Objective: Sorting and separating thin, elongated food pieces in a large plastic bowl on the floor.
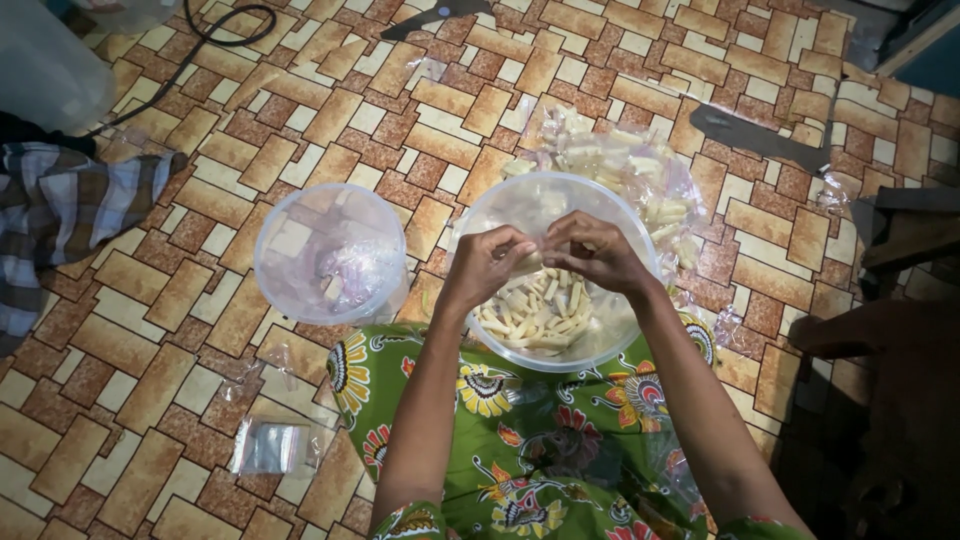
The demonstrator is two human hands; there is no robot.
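Patterned floor tiles [200, 190] in tan, white and rust running across the whole head view, with a black cable [215, 30] looping near the top left and a checked cloth [60, 215] lying bunched at the left edge. Sitting on that floor in a green flowered garment [530, 450], both forearms reaching forward over the lap.

Left hand [490, 265] and right hand [595, 250] meeting fingertip to fingertip over a clear plastic bowl [620, 335], each pinched narrow on one small pale stick [530, 262], mostly hidden between the fingers. Resting partly on the lap, bowl holding a loose heap of pale stick-shaped snacks [535, 315]. Lying just behind the bowl, a clear plastic bag [640, 180] of similar pale pieces. Standing beside it to the left, apart from it, a second clear tub [330, 250] with only a scrap or two inside. Lying near the left knee, small empty clear pouches [272, 447].

Judging by look: sticks being very light, dry, stiff and brittle, likely snapping under a hard squeeze or bend; best taken near the middle with a gentle fingertip pinch. Pouches being thin, limp and slippery, best taken by an edge.
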